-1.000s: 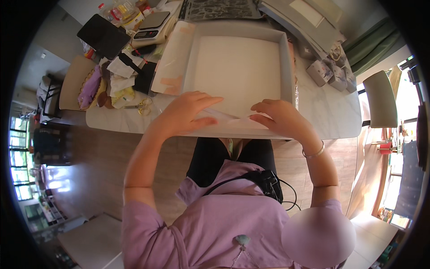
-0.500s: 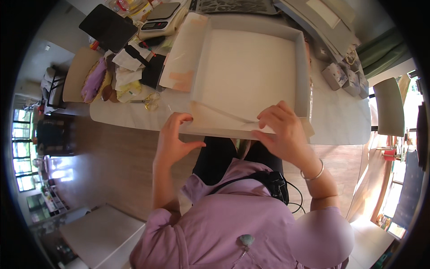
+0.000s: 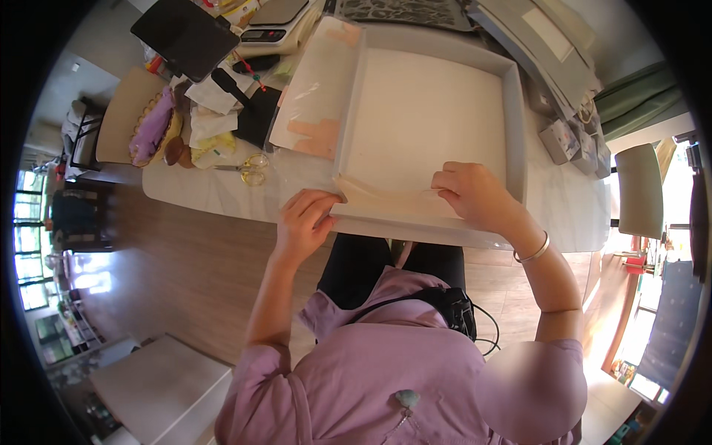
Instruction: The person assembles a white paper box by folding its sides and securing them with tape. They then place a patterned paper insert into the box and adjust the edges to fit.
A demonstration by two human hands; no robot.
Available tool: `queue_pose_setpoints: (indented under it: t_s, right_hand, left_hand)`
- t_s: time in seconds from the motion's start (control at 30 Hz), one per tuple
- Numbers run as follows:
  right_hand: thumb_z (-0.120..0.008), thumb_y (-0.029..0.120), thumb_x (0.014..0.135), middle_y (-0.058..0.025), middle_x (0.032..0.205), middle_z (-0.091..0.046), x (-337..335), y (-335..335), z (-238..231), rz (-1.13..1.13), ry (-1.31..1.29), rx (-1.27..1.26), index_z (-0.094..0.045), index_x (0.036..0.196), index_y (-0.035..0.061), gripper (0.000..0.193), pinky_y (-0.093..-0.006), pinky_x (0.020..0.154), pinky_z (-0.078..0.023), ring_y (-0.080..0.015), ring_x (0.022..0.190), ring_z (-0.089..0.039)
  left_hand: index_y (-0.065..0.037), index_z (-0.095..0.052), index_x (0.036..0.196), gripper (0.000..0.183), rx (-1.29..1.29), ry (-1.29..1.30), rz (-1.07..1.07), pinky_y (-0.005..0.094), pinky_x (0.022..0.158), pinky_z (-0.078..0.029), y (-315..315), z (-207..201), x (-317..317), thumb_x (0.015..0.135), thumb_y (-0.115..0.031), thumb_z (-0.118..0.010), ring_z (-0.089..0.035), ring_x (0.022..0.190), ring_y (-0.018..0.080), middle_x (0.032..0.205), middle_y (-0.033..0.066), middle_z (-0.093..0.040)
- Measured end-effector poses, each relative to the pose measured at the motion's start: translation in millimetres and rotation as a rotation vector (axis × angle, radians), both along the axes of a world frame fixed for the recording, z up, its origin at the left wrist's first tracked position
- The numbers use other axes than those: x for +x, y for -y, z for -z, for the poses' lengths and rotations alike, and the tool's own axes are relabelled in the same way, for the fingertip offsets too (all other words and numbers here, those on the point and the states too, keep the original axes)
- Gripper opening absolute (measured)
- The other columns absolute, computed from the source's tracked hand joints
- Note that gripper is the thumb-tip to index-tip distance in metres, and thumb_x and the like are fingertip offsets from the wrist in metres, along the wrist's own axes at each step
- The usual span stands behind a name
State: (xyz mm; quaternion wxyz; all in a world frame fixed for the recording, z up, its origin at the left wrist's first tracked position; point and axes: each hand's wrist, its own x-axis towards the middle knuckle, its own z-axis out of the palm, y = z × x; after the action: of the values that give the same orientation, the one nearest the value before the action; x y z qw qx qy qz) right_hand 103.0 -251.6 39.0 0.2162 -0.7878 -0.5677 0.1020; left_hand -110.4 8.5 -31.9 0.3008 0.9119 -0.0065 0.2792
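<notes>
A shallow grey-white cardboard box (image 3: 517, 141) lies open on the table in front of me, its pale inside facing up. Along its near side, a cream flap (image 3: 393, 202) leans in over the bottom. My left hand (image 3: 302, 221) is closed at the near left corner, fingers and thumb pinching the box edge there. Bent over the flap toward its right end, my right hand (image 3: 477, 196) has its fingers and thumb pinched on the flap's upper edge. The near right corner is partly hidden behind my right hand and wrist.
Left of the box lies a clear-wrapped sheet (image 3: 308, 111) with orange patches. Yellow-handled scissors (image 3: 254, 170), a black tablet-like panel (image 3: 184, 38), a kitchen scale (image 3: 268, 35) and a basket with purple cloth (image 3: 154, 130) stand further left. Grey flat boxes (image 3: 545, 48) and small cartons (image 3: 560, 141) are at right.
The box has shifted slightly right. My left hand went from spread fingers to a pinch on the near left corner. My right fingers closed on the flap, and the tab at the right end no longer shows.
</notes>
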Motion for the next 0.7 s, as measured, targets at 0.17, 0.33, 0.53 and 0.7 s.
queue_pose_setpoints:
  t_s: [0.17,0.33,0.53,0.7]
  right_hand:
    - [-0.069,0.010,0.088,-0.0126,0.092,-0.069,2.0,-6.3,-23.0,0.106,-0.281,-0.165,-0.066,0.095,0.0031,0.010,-0.0381,0.069,-0.052,-0.0278,0.078,-0.066]
    - [-0.078,0.017,0.086,-0.0177,0.101,-0.070,6.0,-9.2,-63.0,0.169,-0.521,-0.290,-0.062,0.109,0.0025,0.031,-0.0362,0.074,-0.052,-0.0262,0.082,-0.068]
    - [-0.083,0.011,0.075,-0.0171,0.098,-0.064,-19.1,9.6,-43.4,0.022,0.006,-0.136,-0.053,0.126,0.0064,0.060,-0.0433,0.080,-0.052,-0.0354,0.092,-0.065]
    - [-0.077,0.009,0.077,-0.0177,0.099,-0.064,-21.4,7.1,-36.7,0.004,0.025,-0.165,-0.052,0.127,0.0073,0.056,-0.0466,0.083,-0.052,-0.0382,0.095,-0.063]
  left_hand:
    - [-0.003,-0.068,0.094,0.025,-0.005,0.074,0.020,0.0397,0.078,-0.054,-5.6,-2.6,13.4,0.072,0.004,-0.074,-0.066,0.098,0.0327,0.100,0.0097,-0.068]
    - [-0.001,-0.066,0.094,0.021,-0.127,0.068,-0.036,0.0397,0.078,-0.052,-2.7,-3.2,25.5,0.076,0.005,-0.071,-0.064,0.096,0.0336,0.097,0.0114,-0.066]
    - [0.000,-0.064,0.096,0.025,-0.242,-0.002,-0.029,0.0391,0.082,-0.051,-8.0,7.9,28.4,0.075,0.002,-0.076,-0.061,0.095,0.0330,0.098,0.0123,-0.064]
    - [-0.008,-0.063,0.111,0.057,0.017,0.205,-0.008,0.0452,0.087,-0.051,-15.5,-3.0,41.9,0.063,-0.015,-0.092,-0.062,0.097,0.0338,0.116,0.0124,-0.065]
